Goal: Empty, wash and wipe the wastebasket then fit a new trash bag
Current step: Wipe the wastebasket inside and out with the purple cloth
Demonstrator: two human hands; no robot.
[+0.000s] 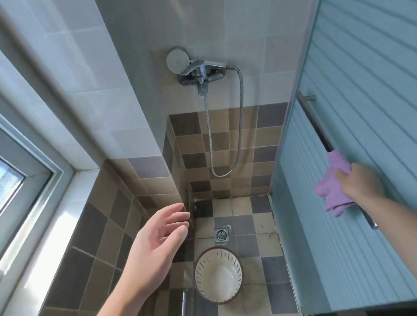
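Fingers [343, 177] of right hand [359, 183] clenched on purple cloth [330, 188], left hand [157, 243] released; wastebasket [218, 275] emptied, wiping and bagging seemingly left.

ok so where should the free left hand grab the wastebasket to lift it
By the rim of the wastebasket, coming straight down from above. It stands upright and empty on the floor tiles with its open mouth facing up. The left hand is open above it.

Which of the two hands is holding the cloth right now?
The right hand: it grips the purple cloth beside the door's handle bar. The left hand is open and empty above the wastebasket.
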